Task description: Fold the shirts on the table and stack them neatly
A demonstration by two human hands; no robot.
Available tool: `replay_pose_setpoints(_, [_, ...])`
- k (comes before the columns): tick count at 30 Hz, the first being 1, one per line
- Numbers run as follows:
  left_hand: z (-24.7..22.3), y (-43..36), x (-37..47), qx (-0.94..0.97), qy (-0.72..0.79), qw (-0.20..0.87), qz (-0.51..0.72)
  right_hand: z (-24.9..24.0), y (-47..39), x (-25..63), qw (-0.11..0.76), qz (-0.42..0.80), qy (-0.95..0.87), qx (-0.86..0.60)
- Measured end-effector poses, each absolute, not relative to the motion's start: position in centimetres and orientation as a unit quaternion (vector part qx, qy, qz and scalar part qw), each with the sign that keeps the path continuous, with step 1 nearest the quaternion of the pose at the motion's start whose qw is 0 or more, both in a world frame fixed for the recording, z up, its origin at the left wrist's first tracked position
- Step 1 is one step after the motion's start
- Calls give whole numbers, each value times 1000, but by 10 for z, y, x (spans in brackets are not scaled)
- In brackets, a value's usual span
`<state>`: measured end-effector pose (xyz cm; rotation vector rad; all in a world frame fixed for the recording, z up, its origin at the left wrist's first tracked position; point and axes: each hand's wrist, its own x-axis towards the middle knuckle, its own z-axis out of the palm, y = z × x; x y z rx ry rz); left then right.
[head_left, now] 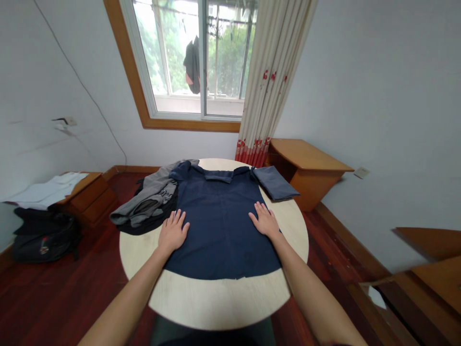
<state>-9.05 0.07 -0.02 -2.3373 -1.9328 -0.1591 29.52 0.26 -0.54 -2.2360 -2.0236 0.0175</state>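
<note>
The left hand [173, 230] and right hand [265, 221] lay flat, fingers spread, on opposite sides of the navy shirt [219, 230], which covered the bench's [219, 302] middle, short of its near edge.

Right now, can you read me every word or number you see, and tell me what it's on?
No words or numbers can be read clearly.
Grey garment: dark lettering, too creased and blurred to read.
Black bag: a small mark, too small to tell if it's writing.
Navy shirt: no writing that I can see.
</note>
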Motion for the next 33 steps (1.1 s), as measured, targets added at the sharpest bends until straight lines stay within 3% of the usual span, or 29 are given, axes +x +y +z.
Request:
replay_pose_setpoints(19, [5,-76,-98,-764,-644,30,-22,5,-75,284,24,33,-653,-756])
replay_pose_setpoints(26, [30,10,-44,-833,-547,-7,-86,31,15,219,73,67,-725,-682])
replay_pose_setpoints(33, [6,99,-30,-838,-533,-42,-104,11,93,216,84,79,-734,-670])
